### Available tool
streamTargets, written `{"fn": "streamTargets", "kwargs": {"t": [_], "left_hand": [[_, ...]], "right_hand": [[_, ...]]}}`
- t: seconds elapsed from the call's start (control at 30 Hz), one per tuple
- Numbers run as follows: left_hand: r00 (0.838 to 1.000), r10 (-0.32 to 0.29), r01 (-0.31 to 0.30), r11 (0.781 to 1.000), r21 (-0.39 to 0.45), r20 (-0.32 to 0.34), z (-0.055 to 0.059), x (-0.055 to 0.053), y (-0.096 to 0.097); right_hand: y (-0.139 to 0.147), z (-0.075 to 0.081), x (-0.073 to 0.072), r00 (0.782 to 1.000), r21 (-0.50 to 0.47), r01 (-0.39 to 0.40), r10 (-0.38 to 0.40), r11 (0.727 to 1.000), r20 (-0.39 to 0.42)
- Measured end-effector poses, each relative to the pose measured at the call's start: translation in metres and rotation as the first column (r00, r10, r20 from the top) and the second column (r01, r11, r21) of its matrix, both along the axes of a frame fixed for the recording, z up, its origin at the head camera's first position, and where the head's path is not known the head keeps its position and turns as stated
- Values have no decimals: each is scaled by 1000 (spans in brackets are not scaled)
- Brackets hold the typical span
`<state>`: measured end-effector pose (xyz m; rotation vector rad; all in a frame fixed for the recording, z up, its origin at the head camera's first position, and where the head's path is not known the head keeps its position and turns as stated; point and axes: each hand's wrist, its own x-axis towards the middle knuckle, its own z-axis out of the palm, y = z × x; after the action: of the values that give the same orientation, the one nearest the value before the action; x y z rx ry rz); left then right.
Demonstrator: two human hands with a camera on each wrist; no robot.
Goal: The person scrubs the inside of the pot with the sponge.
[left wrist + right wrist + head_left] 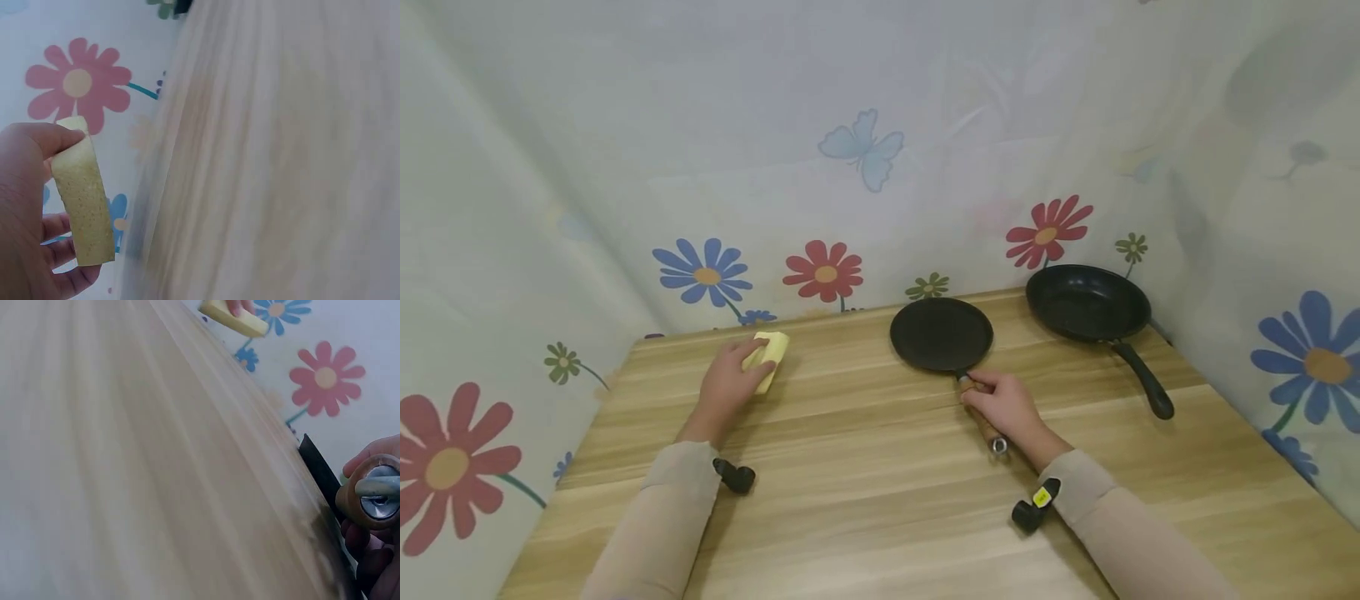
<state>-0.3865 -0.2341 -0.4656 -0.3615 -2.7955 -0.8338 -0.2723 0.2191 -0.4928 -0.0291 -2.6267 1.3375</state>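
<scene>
Left hand [730, 385] pinches a pale yellow rectangular sponge [773, 347] between thumb and fingers, gap only sponge-thick; side grip probably leaves the broad face free. Whether sponge touches the wood-grain table [850, 475], can't tell. Right hand [1009, 408], fingers curled, grips the brown wooden handle [988, 427] of a flat round black pan [942, 333] just beyond it, likely to steady it. Deep black frying pan [1086, 304] sits untouched, right of and beyond right hand, handle toward the person.
</scene>
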Motion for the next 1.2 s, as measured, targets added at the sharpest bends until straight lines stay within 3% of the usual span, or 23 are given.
{"fn": "streamTargets", "kwargs": {"t": [0.4, 0.6, 0.93, 1.1, 1.2], "left_hand": [[995, 62, -72, 988, 139, 74, 0, 16, -7], [990, 77, -101, 972, 211, 120, 11, 24, -19], [989, 83, -109, 967, 231, 120, 33, 28, -32], [989, 73, -99, 971, 219, 126, 32, 27, -33], [990, 67, -93, 972, 216, 123, 29, 27, -33]], "right_hand": [[37, -4, 2, 998, 22, 54, -53, 998, -35], [42, -1, 5, 996, 54, 72, -69, 996, -50], [42, 1, 3, 997, 38, 80, -79, 996, -23], [45, 3, -1, 999, 83, 44, -43, 996, -9], [51, 10, -1, 999, 121, -20, 15, 992, 43]]}}
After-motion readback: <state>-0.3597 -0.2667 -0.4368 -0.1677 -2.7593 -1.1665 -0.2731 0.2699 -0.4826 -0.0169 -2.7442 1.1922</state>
